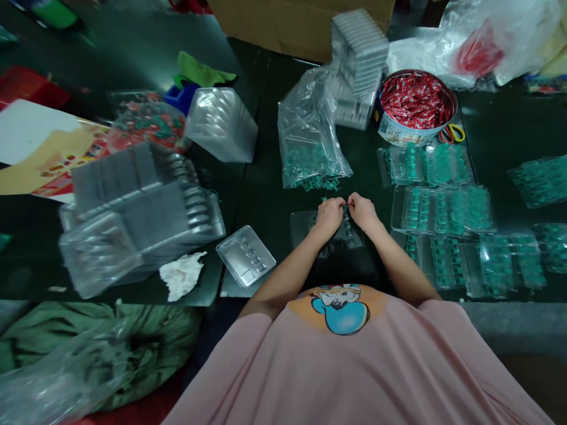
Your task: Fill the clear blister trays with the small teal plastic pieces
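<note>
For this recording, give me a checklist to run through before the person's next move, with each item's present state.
1. Tray within working reach: ok; left hand and right hand are close together over the clear tray.
2. Contents of both hands: cannot tell; too small and blurred.
3. Every tray cell filled: cannot tell; the hands hide part of it.
4. Green pieces nearby: ok; some lie at the near end of the plastic bag, just beyond the hands, as loose pieces.
5. Scissors away from the hands: ok; they lie beside the round tin.
</note>
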Tool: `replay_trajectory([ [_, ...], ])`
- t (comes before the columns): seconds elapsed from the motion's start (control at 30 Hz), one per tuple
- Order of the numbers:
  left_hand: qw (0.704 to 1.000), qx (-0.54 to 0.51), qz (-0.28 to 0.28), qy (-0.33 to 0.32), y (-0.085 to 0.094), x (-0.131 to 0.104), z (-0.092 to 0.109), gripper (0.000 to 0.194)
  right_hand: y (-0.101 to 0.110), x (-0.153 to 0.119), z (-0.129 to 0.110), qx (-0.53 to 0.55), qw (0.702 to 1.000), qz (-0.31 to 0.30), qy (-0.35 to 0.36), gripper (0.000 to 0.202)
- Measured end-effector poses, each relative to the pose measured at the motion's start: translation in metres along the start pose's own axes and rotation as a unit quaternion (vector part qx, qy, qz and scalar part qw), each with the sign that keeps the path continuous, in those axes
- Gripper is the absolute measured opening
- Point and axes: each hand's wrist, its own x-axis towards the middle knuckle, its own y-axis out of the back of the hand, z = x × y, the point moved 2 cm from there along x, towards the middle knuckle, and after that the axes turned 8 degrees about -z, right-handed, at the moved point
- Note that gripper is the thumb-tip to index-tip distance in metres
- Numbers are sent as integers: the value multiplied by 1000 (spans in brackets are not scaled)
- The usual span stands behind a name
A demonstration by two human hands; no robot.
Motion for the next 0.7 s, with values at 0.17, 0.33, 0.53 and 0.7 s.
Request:
replay_trajectory([
  [0.17,999,33,-29,-31,3,-5,0,36,-1,-6,5,-1,999,8,40,22],
  [0.33,997,11,-24,-71,12,-8,2,37,1,-10,15,83,992,23,91,23],
  [0.53,997,-17,-58,-54,6,0,2,20,8,-3,15,94,992,-2,79,19],
  [0.7,997,7,-58,-47,0,2,1,16,14,26,-11,54,991,18,122,26],
])
